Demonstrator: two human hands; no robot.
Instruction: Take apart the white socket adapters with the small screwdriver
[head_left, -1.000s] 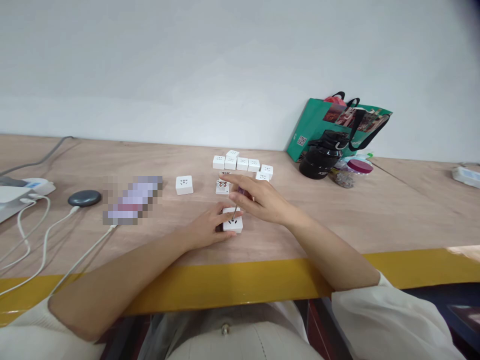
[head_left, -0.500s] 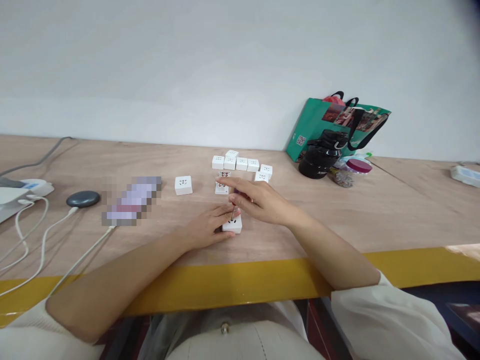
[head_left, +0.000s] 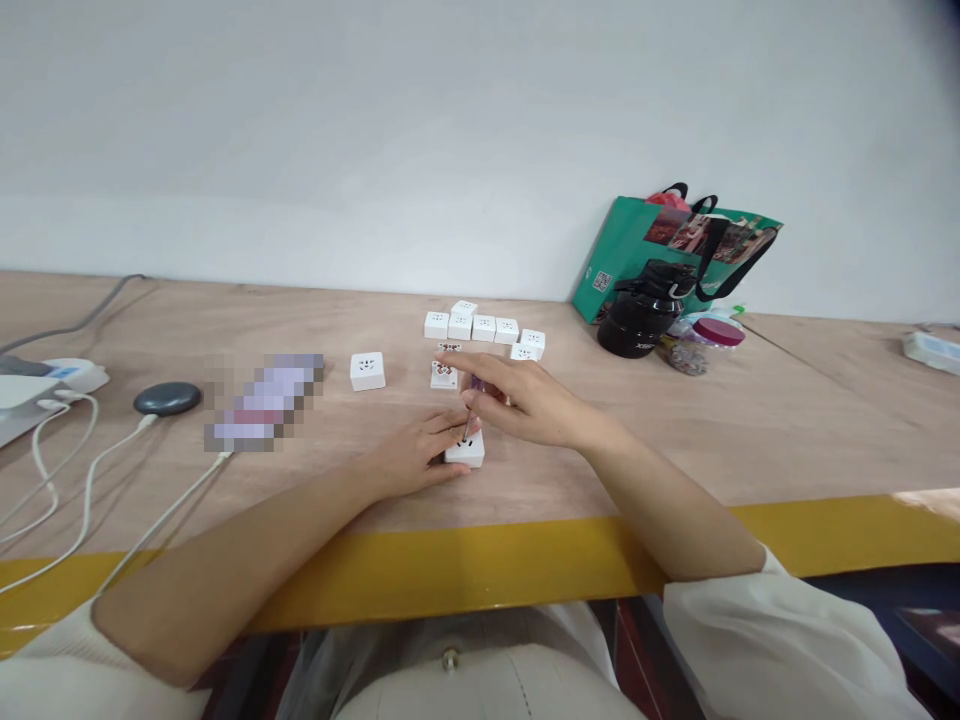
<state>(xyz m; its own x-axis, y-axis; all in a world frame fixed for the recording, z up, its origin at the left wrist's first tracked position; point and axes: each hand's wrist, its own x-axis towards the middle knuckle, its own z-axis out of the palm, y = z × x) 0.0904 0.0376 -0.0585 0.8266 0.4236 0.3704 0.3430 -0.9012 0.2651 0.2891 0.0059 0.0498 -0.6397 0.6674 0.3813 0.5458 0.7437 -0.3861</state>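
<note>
A small white socket box [head_left: 466,453] lies on the table close to the front edge. My left hand [head_left: 420,455] grips it from the left, with fingers along its back and thumb at the front. In my right hand [head_left: 517,400] is a screwdriver [head_left: 469,425], held upright, its thin shaft meeting the top of the socket box; my fingers cover most of the handle. Just beyond are open socket parts [head_left: 444,376] with metal pieces showing, partly hidden by my right hand. Another white socket box [head_left: 367,371] stands alone to the left.
Several white socket boxes [head_left: 484,328] stand grouped behind my hands. At the back right are a green bag [head_left: 622,240], a black bottle [head_left: 641,315] and a jar with a dark red lid [head_left: 718,332]. On the left lie a blurred phone [head_left: 266,400], a dark round device [head_left: 167,399] and white cables [head_left: 88,470].
My right hand has turned slightly around the screwdriver handle. My left hand and the socket box stay in place.
</note>
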